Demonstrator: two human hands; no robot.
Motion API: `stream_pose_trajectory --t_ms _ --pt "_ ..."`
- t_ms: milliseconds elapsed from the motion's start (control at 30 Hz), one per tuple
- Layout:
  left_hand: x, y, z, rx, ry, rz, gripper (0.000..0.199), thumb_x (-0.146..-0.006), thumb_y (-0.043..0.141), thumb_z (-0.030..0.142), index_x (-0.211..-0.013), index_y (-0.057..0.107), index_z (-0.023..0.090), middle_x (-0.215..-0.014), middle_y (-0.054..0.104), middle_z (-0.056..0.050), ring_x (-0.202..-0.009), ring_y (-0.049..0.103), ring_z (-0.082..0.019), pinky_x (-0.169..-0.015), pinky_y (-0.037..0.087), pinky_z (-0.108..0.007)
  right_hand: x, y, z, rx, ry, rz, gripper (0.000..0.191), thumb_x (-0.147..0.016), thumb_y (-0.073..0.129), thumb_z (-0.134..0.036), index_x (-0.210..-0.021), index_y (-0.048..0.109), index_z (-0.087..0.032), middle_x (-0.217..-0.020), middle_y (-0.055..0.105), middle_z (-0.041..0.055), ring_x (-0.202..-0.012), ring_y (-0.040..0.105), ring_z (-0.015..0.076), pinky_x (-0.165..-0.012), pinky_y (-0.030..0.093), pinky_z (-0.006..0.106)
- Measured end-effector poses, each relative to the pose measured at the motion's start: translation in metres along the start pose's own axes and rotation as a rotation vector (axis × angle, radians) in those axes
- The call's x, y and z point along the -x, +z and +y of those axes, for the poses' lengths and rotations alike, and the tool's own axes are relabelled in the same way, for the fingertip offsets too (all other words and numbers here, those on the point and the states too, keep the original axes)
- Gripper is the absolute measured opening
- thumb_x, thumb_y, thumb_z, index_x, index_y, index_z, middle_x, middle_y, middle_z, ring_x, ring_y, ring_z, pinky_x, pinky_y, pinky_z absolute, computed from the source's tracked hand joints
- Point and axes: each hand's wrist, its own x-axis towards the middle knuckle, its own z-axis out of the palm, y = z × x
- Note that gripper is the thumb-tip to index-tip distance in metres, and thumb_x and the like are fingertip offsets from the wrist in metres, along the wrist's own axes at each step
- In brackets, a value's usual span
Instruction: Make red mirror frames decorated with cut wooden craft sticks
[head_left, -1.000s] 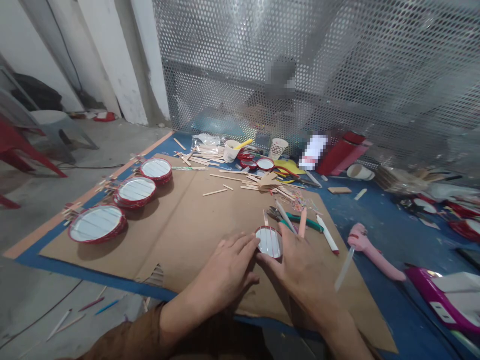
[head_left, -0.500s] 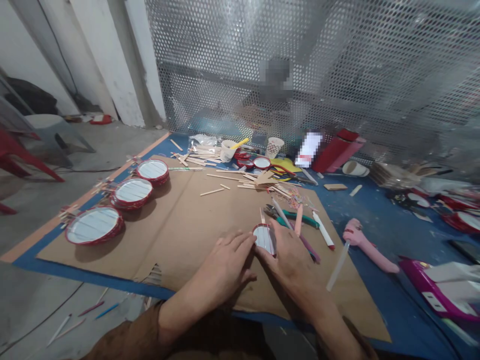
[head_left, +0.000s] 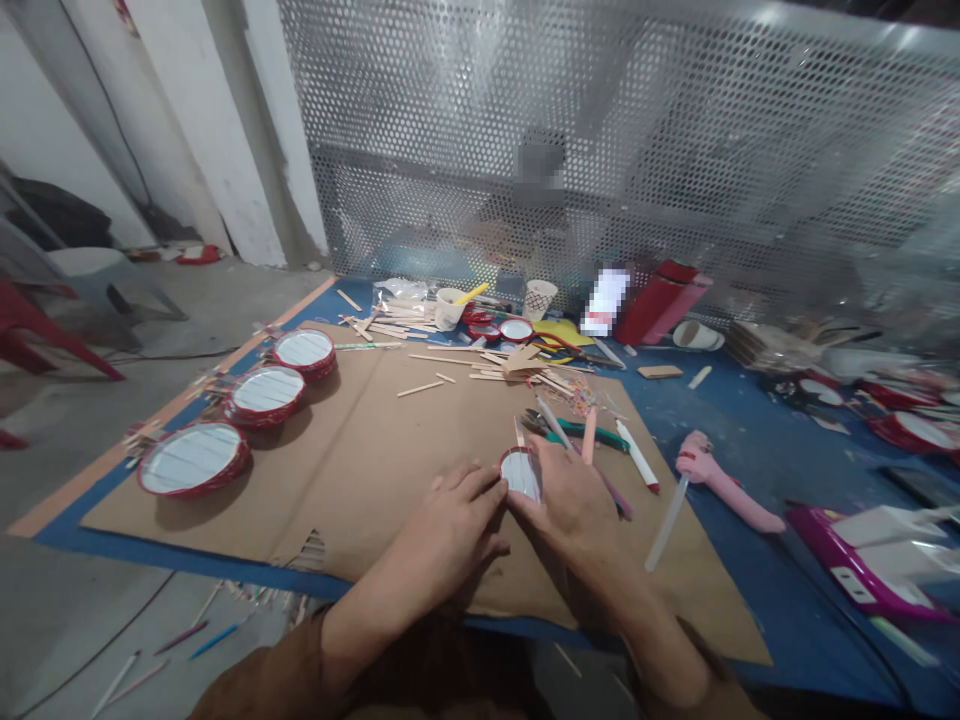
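Observation:
A small round red-rimmed piece with a white face (head_left: 519,474) and a thin stick at its top lies between my hands over the cardboard (head_left: 367,440). My right hand (head_left: 570,495) grips its right side, with thumb below and fingers above. The fingertips of my left hand (head_left: 457,515) press together against its left edge. Just beyond my right hand are green-handled pliers (head_left: 600,435), pens and a white marker with a red end (head_left: 639,458). Three larger red-rimmed round pieces, the nearest one (head_left: 193,460) among them, stand in a row at the left.
Wooden sticks (head_left: 525,365) and paper cups (head_left: 538,298) are at the back. A pink glue gun (head_left: 724,485) and a purple power strip (head_left: 855,565) lie on the blue table (head_left: 675,400) at the right. Behind stands a perforated metal panel (head_left: 450,130).
The camera view has shifted slightly. Both hands stay at the small round piece, and a little more of its white face shows between them.

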Motion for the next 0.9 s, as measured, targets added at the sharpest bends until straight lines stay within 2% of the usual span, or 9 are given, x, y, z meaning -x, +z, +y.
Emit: stream_pose_trajectory --t_ms 333,567,767,900 --pt "-0.001 -0.013 0.004 -0.07 -0.015 -0.056 0.05 -0.077 0.069 0.033 -0.122 0.053 0.023 -0.13 0.055 -0.008 -0.119 0.049 -0.027 -0.095 0.041 -0.043 -0.003 0.001 0.004 -0.039 -0.003 -0.03 0.038 -0.078 0.061 -0.045 -0.105 0.055 -0.019 -0.099 0.064 0.0091 -0.093 0.059 0.0273 -0.081 0.043 0.038" --pt "0.0 -0.011 0.001 -0.09 -0.002 -0.062 0.048 -0.078 0.067 0.036 -0.122 0.053 0.023 -0.132 0.054 -0.008 -0.12 0.048 -0.026 -0.094 0.041 -0.042 -0.003 0.003 0.001 0.011 0.007 -0.014 0.037 -0.081 0.057 -0.046 -0.105 0.056 -0.017 -0.098 0.064 0.0102 -0.092 0.058 0.0265 -0.08 0.04 0.037" --pt "0.004 -0.007 -0.003 -0.034 0.001 -0.007 0.056 -0.078 0.066 0.037 -0.129 0.047 0.022 -0.133 0.053 -0.011 -0.123 0.046 -0.028 -0.098 0.04 -0.046 -0.005 0.0 -0.001 0.019 0.012 -0.029 0.034 -0.08 0.059 -0.044 -0.101 0.057 -0.017 -0.095 0.064 0.0116 -0.091 0.058 0.0273 -0.081 0.041 0.038" --pt "0.003 -0.001 -0.008 0.118 -0.028 0.097 0.065 -0.078 0.066 0.035 -0.136 0.039 0.025 -0.134 0.051 -0.011 -0.123 0.046 -0.027 -0.101 0.039 -0.047 -0.006 0.0 -0.003 0.002 0.064 -0.049 0.041 -0.077 0.064 -0.043 -0.106 0.056 -0.016 -0.099 0.064 0.0135 -0.096 0.057 0.0293 -0.083 0.041 0.039"
